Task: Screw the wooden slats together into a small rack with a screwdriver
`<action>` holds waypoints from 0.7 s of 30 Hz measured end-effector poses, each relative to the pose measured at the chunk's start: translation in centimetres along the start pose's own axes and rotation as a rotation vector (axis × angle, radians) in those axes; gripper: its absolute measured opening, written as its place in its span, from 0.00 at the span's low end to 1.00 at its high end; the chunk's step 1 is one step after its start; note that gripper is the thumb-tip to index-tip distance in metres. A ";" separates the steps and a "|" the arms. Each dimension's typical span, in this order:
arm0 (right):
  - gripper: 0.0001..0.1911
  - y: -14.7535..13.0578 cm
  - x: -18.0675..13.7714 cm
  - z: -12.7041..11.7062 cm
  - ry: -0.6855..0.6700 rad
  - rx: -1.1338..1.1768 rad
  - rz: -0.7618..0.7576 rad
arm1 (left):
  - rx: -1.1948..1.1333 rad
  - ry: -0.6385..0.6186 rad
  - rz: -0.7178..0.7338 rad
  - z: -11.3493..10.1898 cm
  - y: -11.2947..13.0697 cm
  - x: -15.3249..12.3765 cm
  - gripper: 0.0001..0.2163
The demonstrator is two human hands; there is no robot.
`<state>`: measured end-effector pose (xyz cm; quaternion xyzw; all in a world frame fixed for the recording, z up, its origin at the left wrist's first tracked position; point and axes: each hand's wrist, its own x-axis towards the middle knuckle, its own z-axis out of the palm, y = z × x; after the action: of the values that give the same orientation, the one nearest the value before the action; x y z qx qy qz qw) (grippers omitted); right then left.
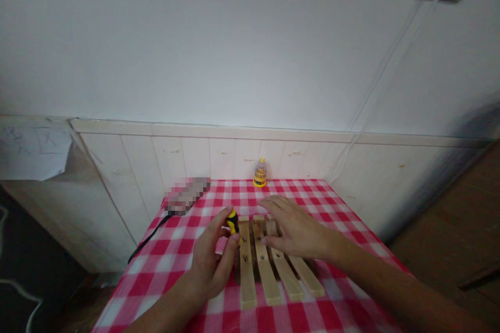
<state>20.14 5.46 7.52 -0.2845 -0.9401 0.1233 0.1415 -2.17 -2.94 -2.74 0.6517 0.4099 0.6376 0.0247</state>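
A wooden slatted rack point(269, 276) lies on the red-and-white checked tablecloth point(336, 208). My left hand point(213, 260) is closed round a yellow-and-black screwdriver point(233, 220), held upright at the rack's left slat. Small screws show on that slat near the tool. My right hand point(295, 229) lies flat on the far ends of the slats, fingers stretched out and pressing down.
A small yellow screwdriver-bit holder point(260, 173) stands at the table's far edge by the white panelled wall. A blurred-out grey object point(186, 195) with a black cable lies at the far left. A paper sheet point(33, 151) hangs on the left wall.
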 end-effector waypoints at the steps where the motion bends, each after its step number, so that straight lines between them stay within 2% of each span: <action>1: 0.32 -0.8 0.5 0.6 -0.031 -0.064 -0.035 | 0.011 0.011 -0.010 0.1 0.0 0.1 0.28; 5: 0.21 -2.3 1.9 2.2 -0.088 -0.172 0.019 | 0.050 0.066 -0.040 0.3 -0.4 0.2 0.28; 11: 0.12 -1.3 3.1 3.1 -0.124 -0.176 0.022 | 0.111 0.063 0.011 0.5 -0.4 0.6 0.28; 21: 0.12 0.1 3.0 5.0 -0.026 -0.267 -0.017 | 0.109 0.045 0.038 0.9 -0.6 0.7 0.27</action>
<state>16.08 6.49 3.41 -0.2912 -0.9523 -0.0002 0.0914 -1.76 -1.71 -2.67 0.6453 0.4321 0.6292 -0.0320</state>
